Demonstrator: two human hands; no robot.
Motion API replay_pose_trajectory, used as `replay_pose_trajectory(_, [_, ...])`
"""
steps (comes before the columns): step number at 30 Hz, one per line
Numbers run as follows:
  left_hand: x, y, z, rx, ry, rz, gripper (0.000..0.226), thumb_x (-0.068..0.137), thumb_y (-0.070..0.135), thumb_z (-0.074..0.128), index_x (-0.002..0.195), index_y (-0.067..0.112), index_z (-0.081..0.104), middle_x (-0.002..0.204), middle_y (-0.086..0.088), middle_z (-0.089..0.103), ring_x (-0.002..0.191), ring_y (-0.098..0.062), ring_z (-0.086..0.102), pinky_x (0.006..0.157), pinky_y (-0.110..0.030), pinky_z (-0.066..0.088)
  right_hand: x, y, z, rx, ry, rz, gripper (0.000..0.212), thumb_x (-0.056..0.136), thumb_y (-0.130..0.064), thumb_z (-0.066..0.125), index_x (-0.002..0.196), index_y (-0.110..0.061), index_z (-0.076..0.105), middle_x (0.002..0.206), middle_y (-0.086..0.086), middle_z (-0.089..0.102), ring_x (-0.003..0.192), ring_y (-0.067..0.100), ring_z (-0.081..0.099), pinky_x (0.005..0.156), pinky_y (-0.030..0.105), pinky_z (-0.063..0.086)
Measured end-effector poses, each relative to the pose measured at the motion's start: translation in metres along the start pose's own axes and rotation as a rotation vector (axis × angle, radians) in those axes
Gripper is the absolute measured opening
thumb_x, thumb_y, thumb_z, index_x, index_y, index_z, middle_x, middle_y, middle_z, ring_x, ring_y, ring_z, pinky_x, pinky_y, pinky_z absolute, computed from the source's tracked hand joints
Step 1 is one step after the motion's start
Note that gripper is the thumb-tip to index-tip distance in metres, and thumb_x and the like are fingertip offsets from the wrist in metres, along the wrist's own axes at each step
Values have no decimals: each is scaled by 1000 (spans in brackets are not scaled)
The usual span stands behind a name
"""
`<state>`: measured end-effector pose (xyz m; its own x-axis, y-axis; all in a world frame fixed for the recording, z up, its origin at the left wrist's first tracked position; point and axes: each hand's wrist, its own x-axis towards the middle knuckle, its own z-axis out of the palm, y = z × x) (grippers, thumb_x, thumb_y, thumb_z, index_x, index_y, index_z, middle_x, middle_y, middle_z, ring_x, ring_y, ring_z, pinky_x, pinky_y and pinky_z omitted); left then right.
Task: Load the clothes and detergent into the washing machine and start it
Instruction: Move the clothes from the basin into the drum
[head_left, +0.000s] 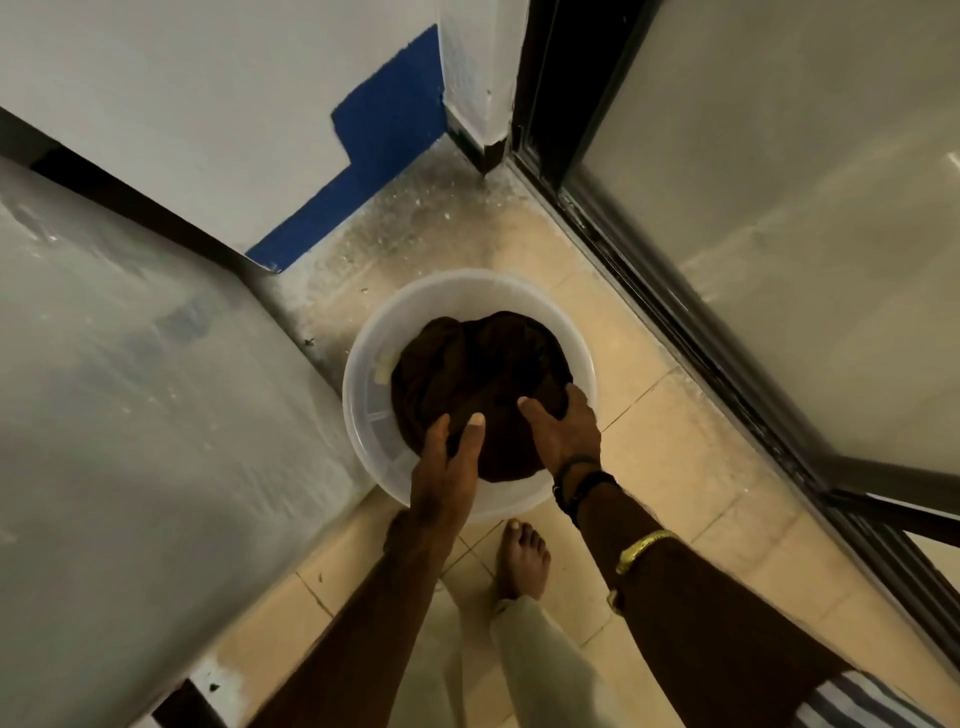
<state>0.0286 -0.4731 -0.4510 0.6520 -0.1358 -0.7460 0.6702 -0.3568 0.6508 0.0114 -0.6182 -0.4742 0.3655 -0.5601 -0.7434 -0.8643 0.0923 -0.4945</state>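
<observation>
A translucent white plastic basin (363, 364) stands on the tiled floor below me. A bundle of dark brown clothes (478, 364) fills most of it. My left hand (449, 462) reaches into the basin's near side, thumb and fingers closed on the near edge of the clothes. At the bundle's right side my right hand (563, 428) grips the cloth, with its fingers curled down into it. The bottom of the basin is mostly hidden under the clothes. No washing machine or detergent can be made out for certain.
A large grey-white surface (130, 415) fills the left side, right beside the basin. A sliding door with a dark frame (649, 270) and frosted glass runs along the right. A white wall with a blue patch (384, 140) stands behind. My bare foot (522, 558) is just before the basin.
</observation>
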Motion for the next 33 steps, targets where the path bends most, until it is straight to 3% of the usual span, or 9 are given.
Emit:
replay_pose_trajectory(4, [12,-17,-2,-51,-16,-13,67,92,56,52,149,23,39,143,5,51,127,-11,49,88,-14,44,22,-3,19,-5,5,14,102,77,-49,74,155,-26,13,155,6,34,138,32,39,111,50,40])
replay_pose_trajectory(8, [25,-29,-3,-72,-2,-18,97,71,81,54,149,25,40,142,6,53,129,-13,51,98,-25,46,71,15,43,22,-23,102,118,44,-60,76,140,-51,7,135,8,54,110,33,63,86,52,57])
replay_pose_trajectory(11, [35,-36,-6,-89,6,-39,94,74,78,55,150,25,39,145,4,52,131,-14,50,98,-24,46,73,8,51,-60,-79,142,119,65,-39,85,148,-41,0,119,11,63,86,28,71,64,39,61])
replay_pose_trajectory(12, [38,-38,-6,-87,15,-43,83,82,69,55,150,24,38,146,5,50,131,-13,49,95,-20,44,74,8,55,-138,-102,144,118,70,-35,85,152,-34,0,122,12,61,86,28,71,64,37,60])
replay_pose_trajectory(15, [44,-46,-8,-103,41,-51,61,96,48,54,150,23,40,143,5,51,129,-12,49,85,-10,43,78,9,61,-552,-172,43,118,67,-51,83,155,-18,11,145,15,44,124,36,52,101,46,49])
replay_pose_trajectory(18, [49,-54,-12,-86,52,-49,61,95,50,54,149,24,42,141,4,53,128,-13,51,97,-22,45,73,14,71,-960,-149,-74,117,59,-72,76,150,-19,25,155,18,22,140,41,26,108,56,38])
replay_pose_trajectory(23, [62,-61,-17,-93,70,-65,69,91,56,55,149,23,41,143,3,54,129,-15,51,109,-35,44,80,34,89,-951,-246,-184,127,59,-50,88,153,-37,4,156,11,-34,147,48,-5,110,63,33])
replay_pose_trajectory(27, [84,-61,-16,-89,67,-123,69,92,60,54,151,30,36,145,4,51,129,-18,51,107,-38,45,86,41,100,-949,-221,-188,135,63,-41,88,152,-40,-13,155,14,-35,147,49,-3,107,60,39])
replay_pose_trajectory(33, [122,-53,-12,-88,178,-240,73,95,41,63,156,22,28,152,-9,43,133,-31,49,105,-39,46,91,50,98,-893,-95,-255,78,85,-38,70,150,-34,26,162,13,-14,146,48,7,104,56,44])
